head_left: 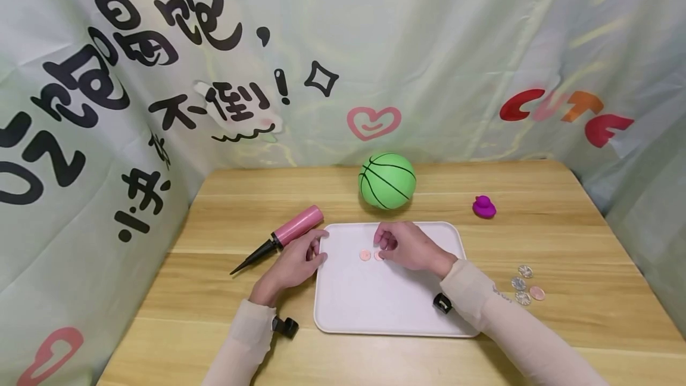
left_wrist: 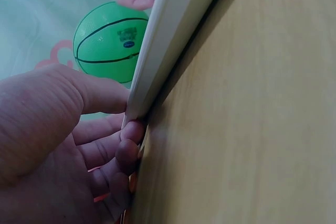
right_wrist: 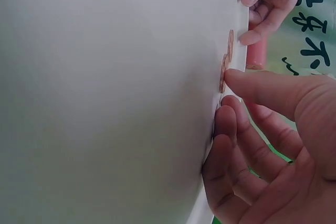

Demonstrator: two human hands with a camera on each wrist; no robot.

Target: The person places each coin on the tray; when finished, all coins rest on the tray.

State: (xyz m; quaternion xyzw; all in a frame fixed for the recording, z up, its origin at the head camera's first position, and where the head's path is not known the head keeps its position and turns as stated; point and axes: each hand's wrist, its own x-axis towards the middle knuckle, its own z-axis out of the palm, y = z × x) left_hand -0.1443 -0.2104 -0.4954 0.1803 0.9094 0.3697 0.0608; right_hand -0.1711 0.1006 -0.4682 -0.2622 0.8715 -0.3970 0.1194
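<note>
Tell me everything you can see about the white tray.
The white tray is a rounded rectangle, smooth and plastic-looking, with a low raised rim, lying face up on the wooden table. The left grip holds its left edge; the right grip partly hides it. Two copper-coloured coins lie on it.

The wooden table [head_left: 568, 228] bears tray [head_left: 364, 302], pump [head_left: 298, 226]; ball [head_left: 387, 181], purple toy [head_left: 484, 208] — coins [head_left: 523, 298].

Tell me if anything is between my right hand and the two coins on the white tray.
Nothing visible blocks the nearer coin; your right hand has its thumb right at it. That coin lies between the hand and the farther coin. Your left hand is at the left edge of the white tray, out of the way.
</note>
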